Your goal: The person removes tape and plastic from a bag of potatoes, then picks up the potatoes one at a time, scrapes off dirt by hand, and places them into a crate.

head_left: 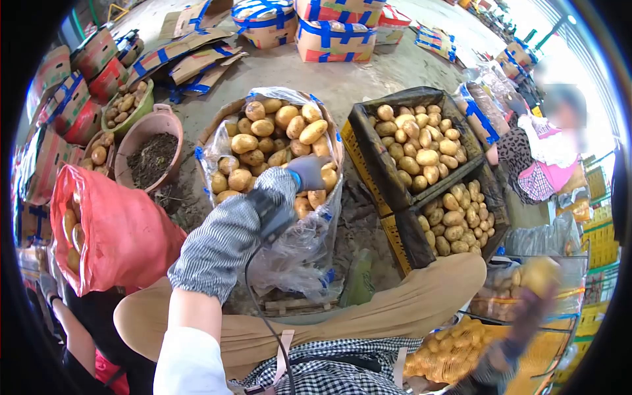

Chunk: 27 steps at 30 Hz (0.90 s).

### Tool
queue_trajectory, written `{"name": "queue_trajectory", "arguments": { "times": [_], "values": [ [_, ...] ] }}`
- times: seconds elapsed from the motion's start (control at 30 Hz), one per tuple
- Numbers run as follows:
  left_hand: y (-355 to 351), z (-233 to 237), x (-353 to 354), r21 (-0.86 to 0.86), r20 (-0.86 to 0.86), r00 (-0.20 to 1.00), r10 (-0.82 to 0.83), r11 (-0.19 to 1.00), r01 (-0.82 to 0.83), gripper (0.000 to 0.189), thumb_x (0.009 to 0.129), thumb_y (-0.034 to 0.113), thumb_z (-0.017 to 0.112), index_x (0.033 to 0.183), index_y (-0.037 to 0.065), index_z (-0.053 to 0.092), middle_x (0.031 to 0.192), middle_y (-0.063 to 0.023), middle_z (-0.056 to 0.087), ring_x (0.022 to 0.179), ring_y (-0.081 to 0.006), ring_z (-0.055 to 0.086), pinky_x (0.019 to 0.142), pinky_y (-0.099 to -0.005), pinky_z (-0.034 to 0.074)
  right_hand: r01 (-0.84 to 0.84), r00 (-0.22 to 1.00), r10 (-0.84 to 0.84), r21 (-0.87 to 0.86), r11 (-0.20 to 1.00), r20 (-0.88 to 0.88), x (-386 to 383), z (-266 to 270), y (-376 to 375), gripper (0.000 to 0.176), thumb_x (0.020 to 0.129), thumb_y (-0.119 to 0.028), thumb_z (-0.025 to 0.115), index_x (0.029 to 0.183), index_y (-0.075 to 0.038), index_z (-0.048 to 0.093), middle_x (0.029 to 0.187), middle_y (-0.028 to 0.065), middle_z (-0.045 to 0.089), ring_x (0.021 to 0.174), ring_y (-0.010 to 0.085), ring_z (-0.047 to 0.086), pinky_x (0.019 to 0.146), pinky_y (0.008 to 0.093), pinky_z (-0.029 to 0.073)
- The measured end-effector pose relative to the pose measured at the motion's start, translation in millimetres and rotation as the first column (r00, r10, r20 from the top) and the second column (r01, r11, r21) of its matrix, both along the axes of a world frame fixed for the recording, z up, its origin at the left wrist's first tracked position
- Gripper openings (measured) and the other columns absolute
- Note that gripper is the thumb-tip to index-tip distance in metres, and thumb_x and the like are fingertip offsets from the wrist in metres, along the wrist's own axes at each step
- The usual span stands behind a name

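My left hand, in a grey glove with a striped sleeve cover, reaches into a plastic-lined box of potatoes. It touches potatoes near the box's right side; its fingertips are hard to make out. At the lower right, my right hand, in a dark glove and blurred by motion, is closed on a large potato. That potato is above a plastic-lined container of potatoes. Two dark-lined crates, both filled with potatoes, stand between my hands.
A red sack of potatoes, a pink tub of dark debris and a green basket stand left. A filled orange net bag lies lower right. Another person is at right; someone's arm shows lower left. Taped boxes stand behind.
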<state>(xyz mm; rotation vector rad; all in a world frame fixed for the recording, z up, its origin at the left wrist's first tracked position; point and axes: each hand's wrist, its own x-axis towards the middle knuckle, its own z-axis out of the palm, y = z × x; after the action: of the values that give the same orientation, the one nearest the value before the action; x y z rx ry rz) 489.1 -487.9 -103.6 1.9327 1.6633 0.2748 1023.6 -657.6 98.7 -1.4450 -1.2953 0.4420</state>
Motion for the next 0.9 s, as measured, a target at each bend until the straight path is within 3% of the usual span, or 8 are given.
{"name": "queue_trajectory", "arguments": {
  "times": [0.17, 0.3, 0.4, 0.47, 0.67, 0.73, 0.77, 0.9],
  "values": [
    [47, -21, 17, -0.384, 0.015, 0.976, -0.217, 0.900, 0.206, 0.076, 0.063, 0.028, 0.078, 0.131, 0.010, 0.049, 0.120, -0.0184, 0.061, 0.110, -0.0309, 0.060, 0.095, -0.0375, 0.047, 0.287, 0.300, -0.798, 0.749, 0.598, 0.522, -27, 204, -105, 0.050, 0.085, -0.045, 0.067, 0.102, 0.002, 0.066, 0.087, 0.0168, 0.070, 0.066, 0.0292, 0.064, 0.060, 0.0408, 0.052],
    [48, -16, 17, -0.440, 0.070, 0.982, -0.173, 0.879, 0.186, 0.068, 0.061, 0.022, 0.080, 0.122, 0.008, 0.053, 0.113, -0.0145, 0.063, 0.101, -0.0255, 0.063, 0.088, -0.0370, 0.051, 0.373, -0.711, -0.388, 0.783, 0.499, 0.586, 134, 260, -172, 0.063, 0.073, -0.056, 0.074, 0.107, -0.004, 0.066, 0.078, 0.0157, 0.068, 0.067, 0.0302, 0.064, 0.058, 0.0387, 0.052],
    [32, -47, -17, -0.239, 0.498, 0.867, 0.013, 0.963, 0.122, 0.072, 0.063, 0.015, 0.083, 0.124, 0.005, 0.049, 0.113, -0.0093, 0.060, 0.107, -0.0188, 0.057, 0.093, -0.0315, 0.047, 0.531, -0.721, -0.325, 0.790, 0.308, 0.612, 156, 257, -159, 0.069, 0.073, -0.063, 0.071, 0.113, -0.006, 0.064, 0.085, 0.0127, 0.069, 0.071, 0.0298, 0.066, 0.062, 0.0430, 0.053],
    [5, -24, -28, -0.007, 0.546, 0.837, -0.025, 0.999, 0.035, 0.072, 0.064, 0.018, 0.085, 0.124, 0.005, 0.047, 0.113, -0.0106, 0.059, 0.107, -0.0183, 0.057, 0.092, -0.0310, 0.047, 0.305, -0.536, -0.516, 0.724, 0.619, 0.668, 91, 246, -118, 0.093, 0.072, -0.078, 0.056, 0.130, -0.006, 0.051, 0.092, 0.0126, 0.069, 0.070, 0.0336, 0.066, 0.063, 0.0481, 0.052],
    [-64, 49, -10, 0.090, 0.843, 0.535, -0.063, 0.996, -0.025, 0.070, 0.069, 0.016, 0.085, 0.126, 0.005, 0.046, 0.119, -0.0061, 0.057, 0.111, -0.0156, 0.054, 0.097, -0.0299, 0.044, -0.069, 0.791, -0.048, 0.168, 0.983, 0.610, -39, 92, 57, 0.037, 0.093, -0.003, 0.051, 0.129, -0.003, 0.052, 0.137, 0.0123, 0.050, 0.125, 0.0196, 0.046, 0.102, 0.0315, 0.038],
    [-80, 62, 2, 0.088, 0.889, 0.455, -0.060, 0.995, -0.039, 0.071, 0.069, 0.014, 0.086, 0.127, 0.005, 0.046, 0.119, -0.0049, 0.056, 0.112, -0.0143, 0.053, 0.097, -0.0290, 0.044, -0.426, 0.518, 0.270, -0.029, 0.904, 0.812, -162, 50, 86, 0.036, 0.083, -0.002, 0.066, 0.118, -0.005, 0.055, 0.131, 0.0081, 0.054, 0.089, 0.0103, 0.059, 0.071, 0.0210, 0.049],
    [-88, 69, 6, 0.079, 0.929, 0.366, -0.059, 0.996, -0.042, 0.073, 0.068, 0.012, 0.086, 0.128, 0.006, 0.045, 0.120, -0.0038, 0.056, 0.112, -0.0131, 0.052, 0.097, -0.0282, 0.044, -0.496, 0.785, 0.550, -0.242, 0.834, 0.284, -202, 23, 89, 0.034, 0.082, -0.006, 0.070, 0.113, -0.005, 0.056, 0.132, 0.0076, 0.053, 0.080, 0.0101, 0.059, 0.064, 0.0197, 0.049],
    [-111, 95, 18, 0.136, 0.872, 0.481, -0.096, 0.989, -0.050, 0.078, 0.067, 0.007, 0.086, 0.131, 0.006, 0.043, 0.123, -0.0040, 0.055, 0.115, -0.0140, 0.052, 0.099, -0.0304, 0.044, -0.860, 0.492, 0.644, -0.440, 0.258, -0.586, -280, -54, 93, 0.062, 0.084, -0.030, 0.074, 0.136, -0.012, 0.045, 0.104, 0.0040, 0.057, 0.068, 0.0031, 0.053, 0.055, 0.0177, 0.045]
  ]
}}
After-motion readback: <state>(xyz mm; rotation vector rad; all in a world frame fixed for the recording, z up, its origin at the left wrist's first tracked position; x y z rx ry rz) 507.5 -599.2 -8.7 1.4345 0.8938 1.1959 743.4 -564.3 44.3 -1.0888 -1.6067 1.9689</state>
